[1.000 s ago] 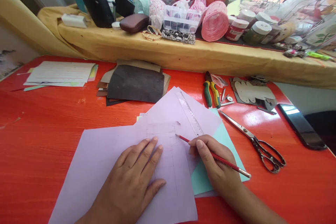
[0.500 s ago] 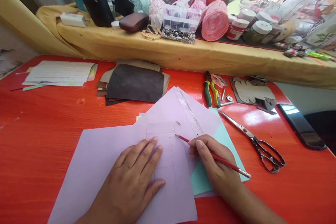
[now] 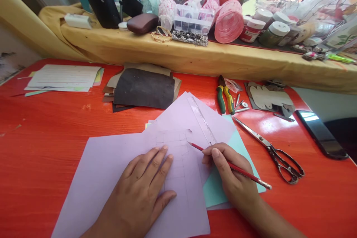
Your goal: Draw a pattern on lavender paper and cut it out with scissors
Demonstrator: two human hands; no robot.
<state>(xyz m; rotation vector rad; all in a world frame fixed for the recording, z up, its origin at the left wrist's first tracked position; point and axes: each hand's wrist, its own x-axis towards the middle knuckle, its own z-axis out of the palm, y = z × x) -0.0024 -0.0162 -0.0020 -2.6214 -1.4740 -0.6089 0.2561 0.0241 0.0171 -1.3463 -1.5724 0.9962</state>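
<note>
My left hand [image 3: 145, 186] lies flat on a sheet of purple paper [image 3: 103, 163], fingers stretched out beside faint pencilled lines that form a grid. In my right hand [image 3: 231, 171] is a red pencil [image 3: 245, 173], held between thumb and fingers. Its tip is at the right side of the drawn lines; whether it touches the paper I cannot tell. A clear ruler [image 3: 202, 121] lies on more purple paper just beyond the pencil. Light green paper [image 3: 217, 191] shows beneath, partly hidden by my right hand.
Scissors [image 3: 267, 147] and a phone [image 3: 320, 134] lie to the right on the red table [image 3: 41, 148]. Pliers [image 3: 225, 96] rest near small metal pieces. Dark leather-like sheets [image 3: 143, 87] and lined paper [image 3: 63, 77] sit at the back, below a crowded cloth-covered ledge [image 3: 167, 54].
My right hand has shifted slightly to the right with the pencil, its tip moving a little away from the drawn line. My left hand stays in place.
</note>
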